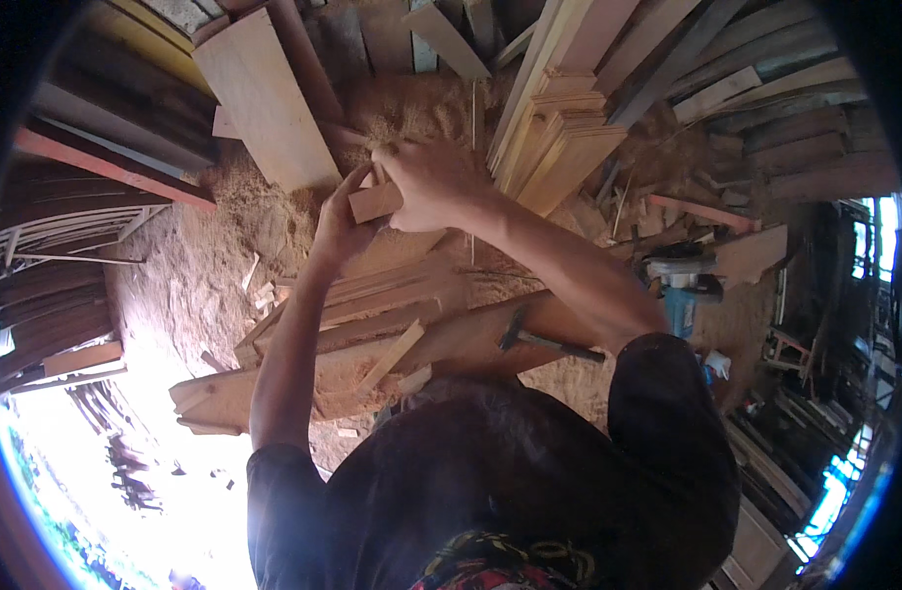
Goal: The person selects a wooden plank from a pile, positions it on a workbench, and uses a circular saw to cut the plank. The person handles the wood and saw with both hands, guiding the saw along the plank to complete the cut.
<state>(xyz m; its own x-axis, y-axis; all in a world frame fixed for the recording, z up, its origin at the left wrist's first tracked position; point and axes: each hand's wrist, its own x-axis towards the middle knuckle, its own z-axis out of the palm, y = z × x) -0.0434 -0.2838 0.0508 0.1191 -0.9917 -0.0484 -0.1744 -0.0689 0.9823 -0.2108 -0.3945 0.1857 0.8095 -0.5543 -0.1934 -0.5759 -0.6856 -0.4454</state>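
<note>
A small pale wooden block (374, 203) is held between my two hands, over the sawdust in front of me. My left hand (343, 224) grips its left side, with the fingers pointing up along it. From the right, my right hand (433, 179) wraps over the block, fingers bent round its far side. Part of the block is hidden under the fingers. Just left of my hands a wide pale board (264, 103) slants down from the far side. Below my hands lie several long boards (392, 287), partly overlapping.
A hammer (549, 342) lies on the nearest plank (461, 339), beside a short wood strip (392, 356). A blue power tool (681, 307) stands at the right. Stacked boards (569, 138) rise at the far right, and a red beam (116, 165) sticks out from the left.
</note>
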